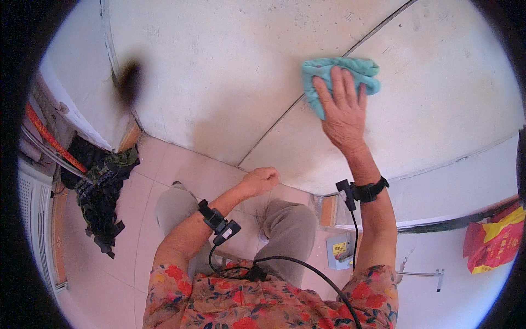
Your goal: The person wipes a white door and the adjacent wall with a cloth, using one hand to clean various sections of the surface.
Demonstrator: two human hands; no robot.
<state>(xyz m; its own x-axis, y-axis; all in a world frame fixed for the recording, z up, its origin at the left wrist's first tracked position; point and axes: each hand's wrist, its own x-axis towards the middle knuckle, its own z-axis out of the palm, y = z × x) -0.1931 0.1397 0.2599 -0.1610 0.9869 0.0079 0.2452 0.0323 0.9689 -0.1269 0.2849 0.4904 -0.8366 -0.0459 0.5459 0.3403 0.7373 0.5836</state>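
My right hand (344, 109) presses a folded teal cloth (361, 68) against a large cream-coloured panel (230, 71). Its fingers are spread over the cloth and hold it to the surface, across a dark seam (282, 116) that runs diagonally over the panel. Faint stains and small marks show on the panel around the cloth. My left hand (262, 181) is held lower, in front of my knees, apart from the panel's face. Its fingers are curled closed, with nothing seen in them.
Dark crumpled fabric (101, 189) and an orange hose (55, 140) are at the left. A red and yellow bag (496, 238) hangs or lies at the right. A grey box (338, 252) stands near my right elbow. Black cables (307, 266) run from my wrist straps.
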